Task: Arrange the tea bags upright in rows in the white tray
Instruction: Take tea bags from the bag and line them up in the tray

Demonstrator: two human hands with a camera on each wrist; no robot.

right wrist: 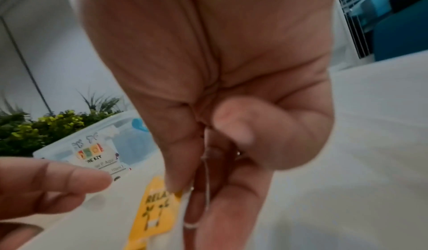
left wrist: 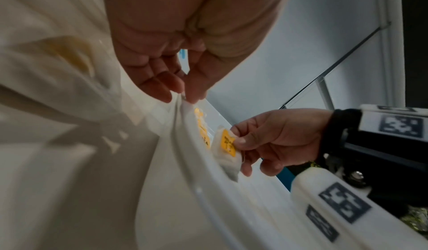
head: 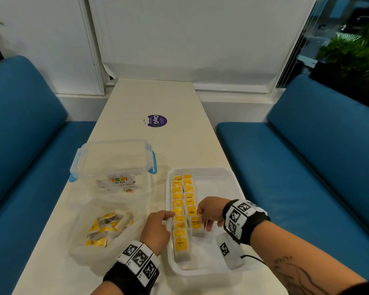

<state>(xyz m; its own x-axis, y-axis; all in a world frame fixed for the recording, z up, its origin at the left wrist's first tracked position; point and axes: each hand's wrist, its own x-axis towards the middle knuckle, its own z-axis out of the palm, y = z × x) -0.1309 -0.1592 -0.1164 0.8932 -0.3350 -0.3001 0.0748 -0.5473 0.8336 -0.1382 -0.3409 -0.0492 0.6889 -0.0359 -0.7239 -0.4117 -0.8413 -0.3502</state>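
The white tray [head: 205,271] lies near the table's front edge and holds two rows of upright tea bags with yellow labels. The left row [head: 179,220] is longer than the right row [head: 189,196]. My right hand [head: 200,216] pinches a "RELAX" tea bag [head: 196,225] by its top, at the near end of the right row. The right wrist view shows the same tea bag [right wrist: 155,208] under my thumb and fingers, its string hanging. My left hand [head: 169,215] is at the tray's left rim; in the left wrist view thumb and fingertips [left wrist: 159,87] meet on the rim [left wrist: 185,144].
A clear plastic bag [head: 107,226] with several loose tea bags lies left of the tray. Behind it stands a clear lidded box [head: 113,160] with blue clips. A purple sticker [head: 157,120] is farther back on the table. Blue benches [head: 307,158] flank both sides.
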